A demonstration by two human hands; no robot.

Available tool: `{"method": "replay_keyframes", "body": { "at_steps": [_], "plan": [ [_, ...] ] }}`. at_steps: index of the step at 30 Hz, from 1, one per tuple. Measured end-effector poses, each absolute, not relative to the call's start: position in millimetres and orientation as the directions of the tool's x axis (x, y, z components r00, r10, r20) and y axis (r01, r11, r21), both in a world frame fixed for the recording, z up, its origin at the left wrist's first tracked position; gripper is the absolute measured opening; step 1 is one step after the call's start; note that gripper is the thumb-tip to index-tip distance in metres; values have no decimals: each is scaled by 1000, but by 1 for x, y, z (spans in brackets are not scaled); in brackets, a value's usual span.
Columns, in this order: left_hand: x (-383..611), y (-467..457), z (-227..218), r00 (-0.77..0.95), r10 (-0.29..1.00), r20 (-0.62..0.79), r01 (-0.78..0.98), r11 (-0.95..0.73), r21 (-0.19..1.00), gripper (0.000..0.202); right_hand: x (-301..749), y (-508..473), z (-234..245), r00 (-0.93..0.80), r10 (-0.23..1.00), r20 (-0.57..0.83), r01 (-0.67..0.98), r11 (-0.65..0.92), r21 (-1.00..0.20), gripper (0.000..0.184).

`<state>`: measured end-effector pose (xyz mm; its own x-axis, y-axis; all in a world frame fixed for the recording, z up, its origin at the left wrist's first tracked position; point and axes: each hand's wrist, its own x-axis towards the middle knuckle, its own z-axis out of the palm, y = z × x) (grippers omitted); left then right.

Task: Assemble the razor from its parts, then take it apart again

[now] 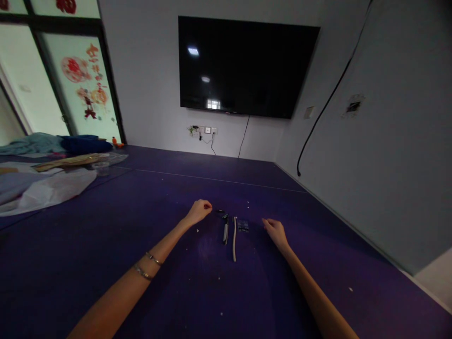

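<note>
My left hand [199, 210] rests on the dark purple table [106, 245] with its fingers curled in; whether it holds anything is too small to see. Just right of it lie a small dark piece [221, 212], a dark slim tool [225, 232], a pale thin strip [234, 245] and a small dark square part [242, 225]. My right hand [275, 231] lies on the table to the right of these parts, fingers loosely bent and pointing toward them, touching none of them. Two thin bracelets [148, 265] circle my left forearm.
A large black TV [243, 66] hangs on the far wall above a socket with cables [205, 131]. Cloths, plastic sheeting and a flat wooden piece [52, 169] are piled at the table's far left. A grey wall [388, 165] borders the right edge.
</note>
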<state>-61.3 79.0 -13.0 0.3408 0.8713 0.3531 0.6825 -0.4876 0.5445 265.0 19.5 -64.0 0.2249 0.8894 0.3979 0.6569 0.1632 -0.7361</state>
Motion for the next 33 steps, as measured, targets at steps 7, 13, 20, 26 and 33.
{"method": "replay_keyframes", "body": {
  "at_steps": [7,13,20,26,33],
  "plan": [
    [-54,102,-38,444,809,386,740,-574,352,19,264,18,-64,211,891,403,636,188,-748,41],
    [-41,104,-48,510,759,404,718,-634,286,18,263,18,-64,209,896,391,628,184,-756,41],
    [-32,101,-50,494,756,430,707,-637,307,17,261,16,-61,193,897,397,637,193,-746,41],
    [-30,104,-52,470,768,435,710,-622,329,17,261,15,-60,180,902,393,656,187,-731,42],
    [-31,108,-51,454,777,437,713,-611,346,11,262,15,-61,188,901,392,655,182,-733,41]
  ]
}}
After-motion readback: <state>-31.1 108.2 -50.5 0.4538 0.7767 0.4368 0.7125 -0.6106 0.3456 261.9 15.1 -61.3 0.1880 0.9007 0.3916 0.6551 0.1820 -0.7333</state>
